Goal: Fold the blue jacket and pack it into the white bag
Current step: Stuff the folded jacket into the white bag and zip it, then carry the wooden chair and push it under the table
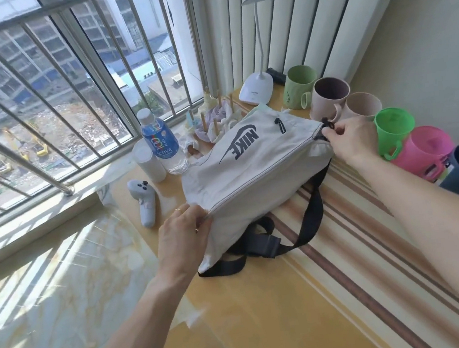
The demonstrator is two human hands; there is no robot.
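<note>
A yellow table (270, 314) with a striped cloth carries the white bag (253, 167), which sits bulging near the middle with its zip closed along the top and its black straps (309, 213) trailing toward the person; the blue jacket cannot be seen. The left hand (184, 235) grips the near end of the bag with fingers curled onto the fabric, and the right hand (352, 137) pinches the zip pull (328, 125) at the far end, beside a row of cups (394, 128)
</note>
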